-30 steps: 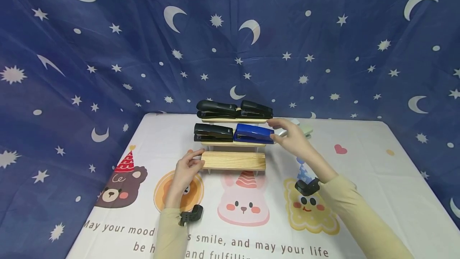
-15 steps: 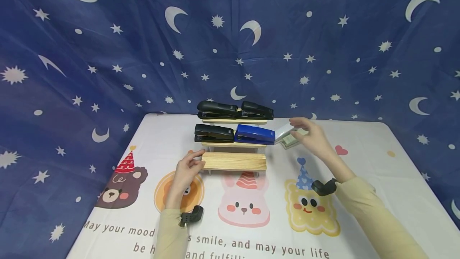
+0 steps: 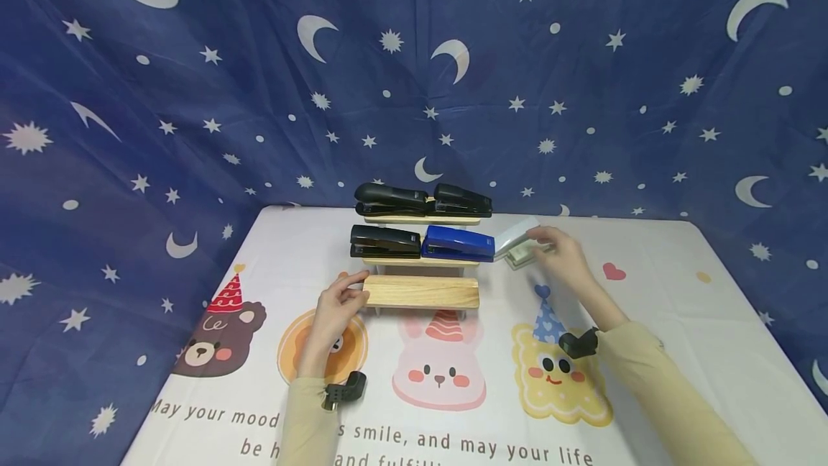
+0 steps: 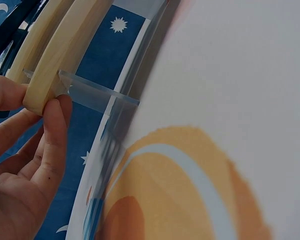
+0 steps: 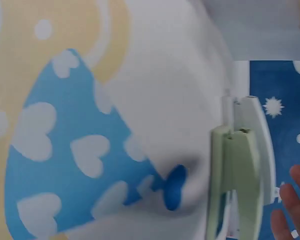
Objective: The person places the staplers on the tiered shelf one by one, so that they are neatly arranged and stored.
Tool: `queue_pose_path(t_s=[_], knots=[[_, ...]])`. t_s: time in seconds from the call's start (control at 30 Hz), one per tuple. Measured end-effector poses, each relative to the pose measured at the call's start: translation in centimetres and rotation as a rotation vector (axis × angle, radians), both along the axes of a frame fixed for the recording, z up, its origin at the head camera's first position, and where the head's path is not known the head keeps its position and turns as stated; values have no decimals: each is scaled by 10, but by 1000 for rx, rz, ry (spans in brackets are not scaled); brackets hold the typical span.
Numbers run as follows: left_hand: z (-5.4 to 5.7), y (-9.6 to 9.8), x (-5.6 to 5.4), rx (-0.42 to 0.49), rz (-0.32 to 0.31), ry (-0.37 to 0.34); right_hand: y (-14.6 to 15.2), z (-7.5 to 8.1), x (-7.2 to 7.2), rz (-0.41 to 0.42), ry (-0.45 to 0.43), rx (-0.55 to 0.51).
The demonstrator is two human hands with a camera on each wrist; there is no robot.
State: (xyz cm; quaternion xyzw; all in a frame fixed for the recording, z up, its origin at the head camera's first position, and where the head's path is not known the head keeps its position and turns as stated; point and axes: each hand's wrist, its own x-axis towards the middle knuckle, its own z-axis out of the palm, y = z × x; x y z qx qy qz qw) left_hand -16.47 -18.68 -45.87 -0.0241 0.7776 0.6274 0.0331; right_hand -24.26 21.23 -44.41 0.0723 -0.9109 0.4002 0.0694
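Note:
My left hand [image 3: 333, 311] pinches the left end of the bare lowest board [image 3: 420, 292] of a tiered wooden rack, thumb below and fingers above or behind it. In the left wrist view, fingertips [image 4: 55, 117] press on the board's rounded end. My right hand [image 3: 566, 261] reaches over a pale green stapler [image 5: 242, 180], which lies beside a white stapler [image 3: 516, 234] right of the rack. The right wrist view has the fingers [image 5: 292, 200] loosely extended beside both staplers, with a gap visible. A blue stapler [image 3: 459, 241] and a black stapler [image 3: 384, 239] rest on the middle tier.
Two more black staplers, one rounded [image 3: 391, 200] and one angular [image 3: 462, 200], lie on the top tier. A white cartoon-printed cloth [image 3: 673, 308] covers the table. Behind it hangs a blue curtain [image 3: 582, 92] with moons and stars.
My right hand has left the blue stapler's right end and moved right, then slightly down towards the pale green stapler. My left hand has stayed on the lowest board.

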Motion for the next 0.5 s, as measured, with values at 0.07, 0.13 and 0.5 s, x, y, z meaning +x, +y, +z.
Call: queue_pose_path(t_s=[0.07, 0.13, 0.5], knots=[[-1, 0, -1, 3, -4, -5, -2, -6, -1, -1, -5, 26], [-7, -2, -3, 5, -4, -5, -6, -11, -3, 8, 0, 58], [-27, -5, -11, -1, 15, 19, -21, -30, -11, 19, 71, 174]])
